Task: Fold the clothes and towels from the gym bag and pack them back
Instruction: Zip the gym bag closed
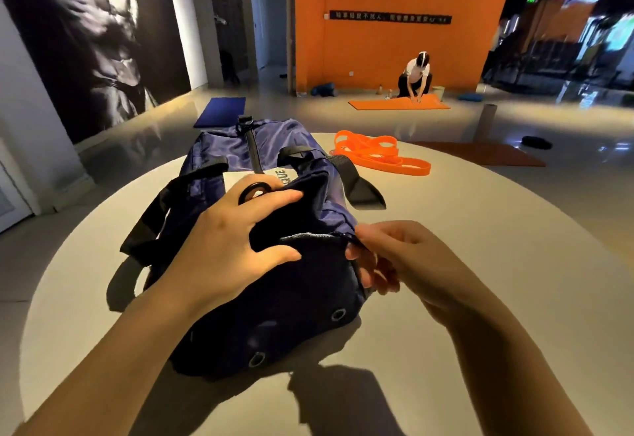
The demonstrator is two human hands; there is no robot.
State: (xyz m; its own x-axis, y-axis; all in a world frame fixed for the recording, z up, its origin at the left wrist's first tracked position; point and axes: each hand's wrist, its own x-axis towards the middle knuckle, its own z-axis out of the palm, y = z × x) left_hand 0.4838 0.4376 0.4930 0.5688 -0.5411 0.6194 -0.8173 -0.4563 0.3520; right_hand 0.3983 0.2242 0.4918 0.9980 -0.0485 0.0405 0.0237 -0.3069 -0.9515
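Note:
A dark navy gym bag [295, 302] with black straps lies lengthwise on a round pale table [480, 264], its near end toward me. My left hand [233, 236] grips the fabric on top of the bag's near end, thumb and fingers curled into it beside a black ring. My right hand [387, 257] pinches the zipper pull at the right edge of the near end. The zip along the top looks shut. No clothes or towels are visible.
Orange resistance bands [377, 154] lie on the table behind the bag to the right. On the floor beyond are a blue mat [221, 111], an orange mat [398, 104] with a person kneeling on it, and a brown mat [487, 154].

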